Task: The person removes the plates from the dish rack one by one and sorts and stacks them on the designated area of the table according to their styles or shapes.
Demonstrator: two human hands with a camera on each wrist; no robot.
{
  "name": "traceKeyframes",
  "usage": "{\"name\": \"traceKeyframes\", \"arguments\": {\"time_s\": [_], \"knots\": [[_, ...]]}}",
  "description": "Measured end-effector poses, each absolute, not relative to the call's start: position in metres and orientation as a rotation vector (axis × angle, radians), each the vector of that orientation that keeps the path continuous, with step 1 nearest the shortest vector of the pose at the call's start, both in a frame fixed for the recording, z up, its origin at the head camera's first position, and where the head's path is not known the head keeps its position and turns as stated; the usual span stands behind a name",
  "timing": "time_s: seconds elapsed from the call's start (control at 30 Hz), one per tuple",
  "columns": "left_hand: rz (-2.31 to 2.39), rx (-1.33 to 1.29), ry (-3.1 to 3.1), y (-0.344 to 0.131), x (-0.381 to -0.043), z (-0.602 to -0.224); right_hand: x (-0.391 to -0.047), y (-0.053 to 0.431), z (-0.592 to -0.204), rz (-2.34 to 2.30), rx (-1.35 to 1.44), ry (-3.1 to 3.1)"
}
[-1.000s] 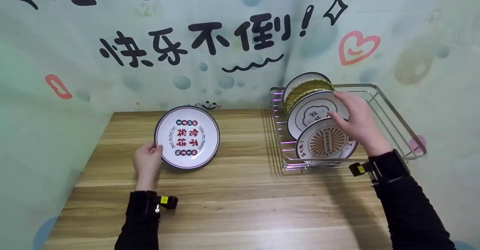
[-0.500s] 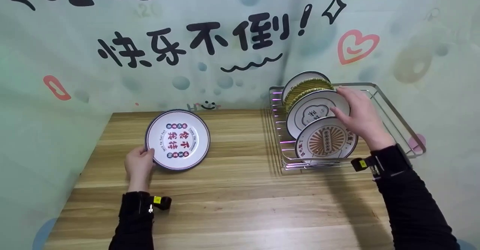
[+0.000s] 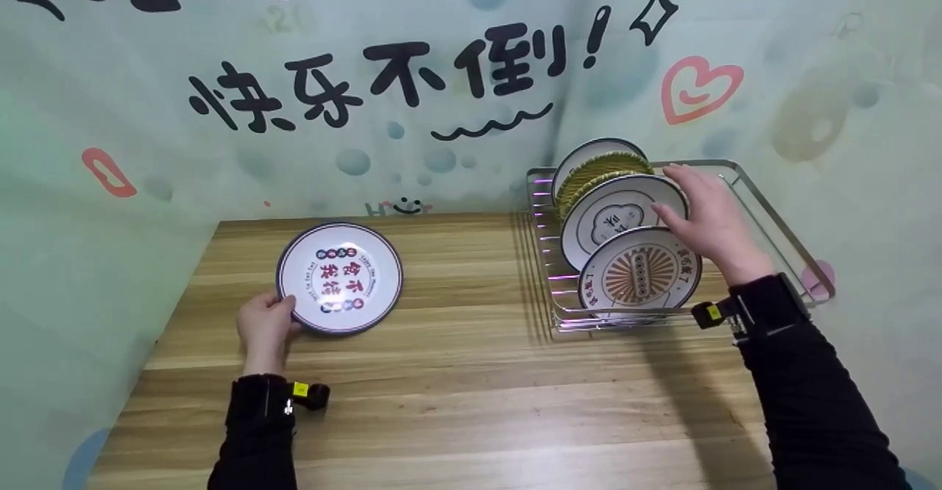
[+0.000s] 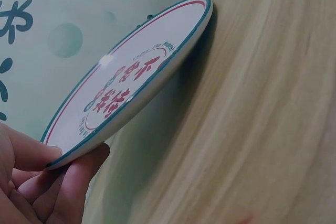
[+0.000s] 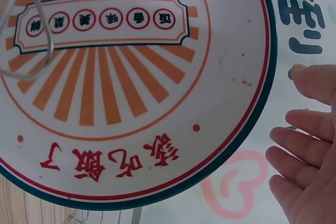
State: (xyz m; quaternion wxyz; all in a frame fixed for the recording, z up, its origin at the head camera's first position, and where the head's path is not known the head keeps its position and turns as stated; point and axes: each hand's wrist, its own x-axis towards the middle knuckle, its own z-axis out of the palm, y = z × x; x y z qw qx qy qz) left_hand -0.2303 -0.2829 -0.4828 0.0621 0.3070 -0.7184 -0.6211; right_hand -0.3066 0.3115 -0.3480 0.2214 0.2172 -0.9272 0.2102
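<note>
My left hand pinches the lower left rim of a white plate with a dark rim and red and blue lettering. In the left wrist view, the thumb is on top of this plate and the fingers are underneath; it tilts, its far edge close over the tabletop. On the right, my right hand is beside the plates in a wire dish rack, fingers relaxed and holding nothing. Nearest to it are a plate with an orange sunburst and a white plate with a cloud-shaped emblem behind.
Behind those two plates, a green woven-looking round piece and another white plate stand in the rack. The wooden table meets a printed backdrop at the back. Bare wood lies between the left plate and the rack.
My left hand has moved left and toward me with the lettered plate, which has tipped flatter. My right hand has drawn slightly right, away from the racked plates.
</note>
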Motion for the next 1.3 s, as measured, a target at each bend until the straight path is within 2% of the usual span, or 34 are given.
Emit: {"name": "traceKeyframes", "arguments": {"time_s": [0.37,0.97,1.3], "knots": [[-1.872,0.878,-2.201,-0.29,-0.232,-0.484,-0.31,0.309,-0.345,0.524,0.556,-2.636],[-1.586,0.81,-2.549,-0.303,-0.229,-0.491,-0.322,0.302,-0.34,0.528,0.525,-2.731],[-1.672,0.831,-2.496,-0.308,-0.225,-0.483,-0.326,0.301,-0.337,0.517,0.505,-2.769]]}}
